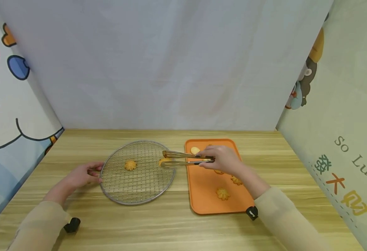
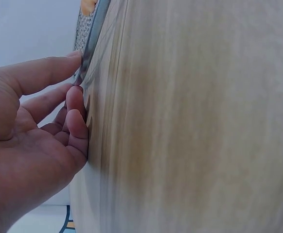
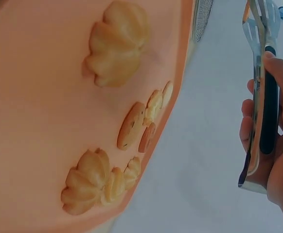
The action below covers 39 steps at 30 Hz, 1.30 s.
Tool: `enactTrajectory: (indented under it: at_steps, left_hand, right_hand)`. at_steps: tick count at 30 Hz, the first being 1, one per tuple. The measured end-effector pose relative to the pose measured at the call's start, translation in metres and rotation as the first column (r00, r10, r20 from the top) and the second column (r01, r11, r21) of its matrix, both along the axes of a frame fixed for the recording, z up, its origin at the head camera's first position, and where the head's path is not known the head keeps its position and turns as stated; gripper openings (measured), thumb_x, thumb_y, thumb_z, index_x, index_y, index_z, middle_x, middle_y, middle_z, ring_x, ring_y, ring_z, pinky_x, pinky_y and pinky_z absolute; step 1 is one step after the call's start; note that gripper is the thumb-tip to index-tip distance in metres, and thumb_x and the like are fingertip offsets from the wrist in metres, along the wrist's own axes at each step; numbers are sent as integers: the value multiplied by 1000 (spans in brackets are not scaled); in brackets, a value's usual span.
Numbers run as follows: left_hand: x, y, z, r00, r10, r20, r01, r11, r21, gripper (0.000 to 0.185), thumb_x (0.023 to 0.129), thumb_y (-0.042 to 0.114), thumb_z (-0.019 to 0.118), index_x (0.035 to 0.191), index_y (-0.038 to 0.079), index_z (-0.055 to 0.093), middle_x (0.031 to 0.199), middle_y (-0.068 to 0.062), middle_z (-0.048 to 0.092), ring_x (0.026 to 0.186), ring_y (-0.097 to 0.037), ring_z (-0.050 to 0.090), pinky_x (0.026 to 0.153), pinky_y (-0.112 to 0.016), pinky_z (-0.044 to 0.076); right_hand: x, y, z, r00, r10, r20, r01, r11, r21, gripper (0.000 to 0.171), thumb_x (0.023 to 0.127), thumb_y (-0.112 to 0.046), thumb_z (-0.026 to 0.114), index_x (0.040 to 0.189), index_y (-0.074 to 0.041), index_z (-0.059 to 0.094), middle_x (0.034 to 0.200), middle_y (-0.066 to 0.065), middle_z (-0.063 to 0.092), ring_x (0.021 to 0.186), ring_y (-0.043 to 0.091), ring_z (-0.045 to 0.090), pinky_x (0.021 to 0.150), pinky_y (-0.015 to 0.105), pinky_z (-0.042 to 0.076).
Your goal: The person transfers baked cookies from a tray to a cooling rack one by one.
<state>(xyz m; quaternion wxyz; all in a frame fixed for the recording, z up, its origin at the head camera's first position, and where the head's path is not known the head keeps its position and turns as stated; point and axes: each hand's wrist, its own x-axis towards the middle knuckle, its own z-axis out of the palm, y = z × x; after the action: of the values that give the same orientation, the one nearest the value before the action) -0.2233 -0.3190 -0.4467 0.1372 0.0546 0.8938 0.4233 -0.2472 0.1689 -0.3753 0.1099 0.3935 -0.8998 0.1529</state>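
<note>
In the head view my left hand (image 1: 81, 175) pinches the left rim of a round wire rack (image 1: 139, 186). The left wrist view has the thumb on the rim's upper side and a finger beneath it. My right hand (image 1: 223, 158) grips metal tongs (image 3: 269, 104) with dark handle pads, reaching left over the rack's right side. At the tongs' tips is a golden cookie (image 1: 163, 160), partly hidden by them. One flower-shaped cookie (image 1: 130, 165) lies on the rack, left of its middle.
To the right of the rack lies an orange tray (image 1: 202, 198) bearing several cookies, among them a flower-shaped one (image 1: 223, 194) and a pale oval one (image 1: 195, 150). My right forearm crosses over the tray. A pale curtain (image 1: 170, 69) stands behind the wooden table (image 1: 133, 230).
</note>
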Motion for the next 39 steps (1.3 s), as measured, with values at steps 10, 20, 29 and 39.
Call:
enactTrajectory:
  at_steps: [10, 20, 29, 39]
  left_hand:
    - [0, -1, 0, 1000, 7, 11, -7, 1000, 28, 75, 80, 11, 73, 139, -11, 34, 124, -26, 46, 96, -19, 50, 69, -24, 46]
    - [0, 0, -1, 1000, 6, 0, -6, 999, 39, 74, 79, 10, 74, 139, -12, 34, 122, -25, 47, 94, -19, 48, 68, -24, 46]
    - [1, 0, -1, 1000, 2, -2, -2, 999, 36, 74, 80, 11, 73, 139, -12, 34, 123, -25, 46, 95, -19, 48, 70, -23, 46]
    - [0, -2, -4, 1000, -8, 0, 8, 999, 42, 73, 82, 13, 72, 140, -10, 34, 124, -24, 46, 96, -20, 48, 69, -25, 46]
  right_hand:
    - [-14, -31, 1, 997, -58, 59, 58, 998, 5, 35, 85, -36, 69, 117, -20, 69, 104, -2, 68, 61, 1, 52, 52, 20, 39]
    - [-29, -58, -6, 991, -107, 79, 103, 993, 57, 41, 86, -43, 65, 122, -23, 66, 115, -2, 66, 83, 12, 63, 61, 25, 46]
    - [-38, -78, -16, 980, -159, 119, 152, 986, 66, 40, 85, -41, 68, 120, -22, 67, 109, -3, 67, 73, 10, 59, 51, 21, 38]
    - [-41, -95, -23, 944, -279, 177, 255, 956, 148, 42, 84, -44, 68, 122, -26, 65, 116, -2, 65, 76, 11, 60, 47, 22, 35]
